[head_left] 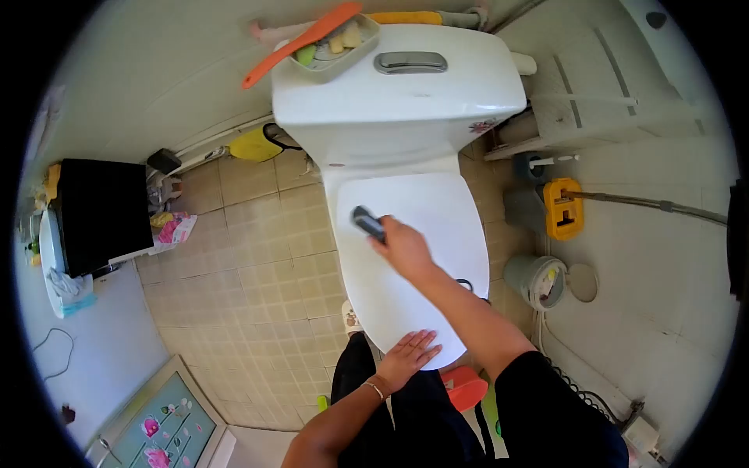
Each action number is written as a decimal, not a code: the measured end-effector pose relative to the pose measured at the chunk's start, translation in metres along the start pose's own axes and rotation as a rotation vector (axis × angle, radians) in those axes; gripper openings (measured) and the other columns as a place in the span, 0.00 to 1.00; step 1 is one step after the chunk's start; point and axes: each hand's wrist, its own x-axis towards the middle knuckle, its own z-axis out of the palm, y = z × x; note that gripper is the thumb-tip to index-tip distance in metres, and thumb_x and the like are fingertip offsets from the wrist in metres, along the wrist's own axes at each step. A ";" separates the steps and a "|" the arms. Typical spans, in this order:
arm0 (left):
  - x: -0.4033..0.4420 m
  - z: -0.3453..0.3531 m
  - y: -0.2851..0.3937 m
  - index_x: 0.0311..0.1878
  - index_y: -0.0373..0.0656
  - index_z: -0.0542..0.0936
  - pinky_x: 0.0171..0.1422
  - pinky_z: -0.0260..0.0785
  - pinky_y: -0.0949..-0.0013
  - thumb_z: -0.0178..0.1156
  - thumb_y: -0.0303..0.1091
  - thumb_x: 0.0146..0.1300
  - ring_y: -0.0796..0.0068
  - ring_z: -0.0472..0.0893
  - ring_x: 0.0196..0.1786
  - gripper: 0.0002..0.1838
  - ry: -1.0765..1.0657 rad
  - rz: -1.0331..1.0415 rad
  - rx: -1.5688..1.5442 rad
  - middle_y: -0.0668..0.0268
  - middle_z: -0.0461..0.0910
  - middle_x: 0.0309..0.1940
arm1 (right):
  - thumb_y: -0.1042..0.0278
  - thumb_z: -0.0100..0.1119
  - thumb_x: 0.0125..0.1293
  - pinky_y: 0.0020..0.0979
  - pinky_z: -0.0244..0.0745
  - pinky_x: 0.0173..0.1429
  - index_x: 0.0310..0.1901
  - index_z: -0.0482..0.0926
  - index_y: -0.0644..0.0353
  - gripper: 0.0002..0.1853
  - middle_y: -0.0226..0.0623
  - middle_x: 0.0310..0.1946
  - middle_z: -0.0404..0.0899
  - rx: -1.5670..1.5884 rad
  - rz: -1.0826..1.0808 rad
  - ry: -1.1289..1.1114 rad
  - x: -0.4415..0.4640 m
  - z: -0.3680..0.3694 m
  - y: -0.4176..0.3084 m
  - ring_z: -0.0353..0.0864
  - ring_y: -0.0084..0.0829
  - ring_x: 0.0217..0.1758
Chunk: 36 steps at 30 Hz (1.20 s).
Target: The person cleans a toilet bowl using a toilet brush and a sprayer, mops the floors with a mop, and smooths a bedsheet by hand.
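Observation:
The white lid (417, 207) of a toilet is down, below me in the middle of the view. My right hand (406, 249) is closed around a dark grey oblong object (367, 222) with a rounded end, held at the lid's left half. Its underside is hidden, so I cannot tell whether it is a brush. Flat on the lid's front edge rests my left hand (409, 356), fingers spread, with nothing in it. Behind the lid stands the white tank (398, 97) with a silver flush button (410, 62).
On the tank's left corner, an orange long-handled tool (304, 43) lies across a soap tray (347, 58). A yellow mop bucket (563, 209) and a grey pail (534, 279) stand at the right. A black box-like thing (105, 214) is at the left. Near my legs sits a red container (465, 388).

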 end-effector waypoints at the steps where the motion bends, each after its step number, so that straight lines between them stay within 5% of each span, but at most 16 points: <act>1: 0.000 -0.001 0.001 0.64 0.55 0.60 0.70 0.49 0.64 0.44 0.31 0.58 0.68 0.58 0.66 0.27 -0.035 0.012 0.021 0.65 0.55 0.66 | 0.59 0.56 0.56 0.42 0.71 0.32 0.36 0.68 0.62 0.15 0.46 0.25 0.76 -0.009 0.071 0.038 0.000 -0.007 0.008 0.77 0.46 0.29; 3: 0.000 -0.003 -0.003 0.65 0.55 0.59 0.70 0.48 0.65 0.43 0.31 0.58 0.69 0.58 0.67 0.28 -0.058 0.028 0.056 0.66 0.54 0.66 | 0.57 0.56 0.57 0.43 0.71 0.32 0.36 0.69 0.62 0.16 0.47 0.25 0.76 -0.037 0.220 0.111 0.003 -0.035 0.025 0.77 0.46 0.29; 5: 0.000 -0.001 0.000 0.66 0.55 0.57 0.71 0.47 0.65 0.43 0.30 0.58 0.69 0.56 0.67 0.29 -0.055 0.033 0.075 0.66 0.53 0.67 | 0.56 0.56 0.57 0.43 0.70 0.32 0.36 0.69 0.62 0.17 0.47 0.25 0.76 -0.022 0.200 0.183 0.000 -0.045 0.034 0.77 0.46 0.28; 8: 0.004 -0.023 0.006 0.65 0.54 0.58 0.70 0.48 0.64 0.43 0.30 0.58 0.67 0.57 0.67 0.28 -0.041 0.049 0.061 0.65 0.53 0.67 | 0.55 0.56 0.57 0.43 0.70 0.31 0.35 0.68 0.62 0.17 0.47 0.24 0.75 -0.031 -0.019 -0.011 -0.008 -0.049 0.017 0.76 0.48 0.27; 10: 0.011 -0.047 0.014 0.65 0.54 0.59 0.70 0.49 0.63 0.43 0.29 0.58 0.66 0.57 0.67 0.28 -0.036 0.061 0.072 0.64 0.52 0.67 | 0.53 0.57 0.57 0.42 0.70 0.32 0.36 0.69 0.62 0.18 0.49 0.23 0.75 0.023 0.043 0.045 -0.012 -0.064 0.008 0.76 0.49 0.27; 16: 0.052 -0.154 0.036 0.58 0.53 0.68 0.63 0.60 0.59 0.53 0.20 0.43 0.56 0.65 0.60 0.34 -0.009 0.071 0.021 0.57 0.65 0.55 | 0.49 0.59 0.55 0.43 0.70 0.34 0.37 0.70 0.65 0.23 0.54 0.26 0.76 -0.098 0.233 0.113 -0.022 -0.182 0.059 0.76 0.53 0.31; 18: 0.070 -0.190 0.034 0.58 0.53 0.69 0.61 0.62 0.59 0.53 0.19 0.42 0.56 0.66 0.59 0.34 0.006 0.102 -0.017 0.57 0.66 0.54 | 0.50 0.59 0.55 0.41 0.70 0.35 0.38 0.72 0.66 0.23 0.53 0.25 0.76 -0.099 0.283 0.090 -0.026 -0.235 0.073 0.76 0.51 0.31; 21: 0.099 -0.244 0.022 0.57 0.52 0.69 0.58 0.65 0.61 0.54 0.18 0.40 0.57 0.68 0.58 0.35 0.104 0.143 -0.079 0.58 0.70 0.48 | 0.52 0.58 0.57 0.32 0.69 0.26 0.39 0.71 0.66 0.22 0.41 0.20 0.74 -0.016 0.361 0.116 -0.035 -0.288 0.083 0.74 0.32 0.19; 24: 0.131 -0.304 0.017 0.48 0.45 0.73 0.49 0.66 0.61 0.55 0.20 0.42 0.58 0.72 0.47 0.25 0.294 0.066 -0.026 0.61 0.72 0.42 | 0.52 0.58 0.58 0.26 0.65 0.22 0.37 0.71 0.65 0.20 0.34 0.18 0.71 0.159 0.349 0.170 -0.028 -0.318 0.082 0.69 0.22 0.16; 29: 0.186 -0.337 -0.025 0.53 0.47 0.73 0.47 0.66 0.64 0.60 0.23 0.44 0.60 0.72 0.42 0.27 0.663 0.101 0.225 0.62 0.73 0.39 | 0.51 0.57 0.58 0.25 0.64 0.21 0.33 0.70 0.64 0.20 0.30 0.17 0.69 0.192 0.276 0.113 0.019 -0.344 0.045 0.67 0.21 0.16; 36: 0.193 -0.350 -0.038 0.56 0.46 0.70 0.50 0.64 0.66 0.59 0.30 0.53 0.61 0.71 0.42 0.24 0.691 0.137 0.272 0.61 0.74 0.40 | 0.51 0.57 0.59 0.24 0.67 0.21 0.31 0.70 0.65 0.20 0.31 0.17 0.70 0.265 0.174 -0.156 0.087 -0.338 0.014 0.68 0.20 0.17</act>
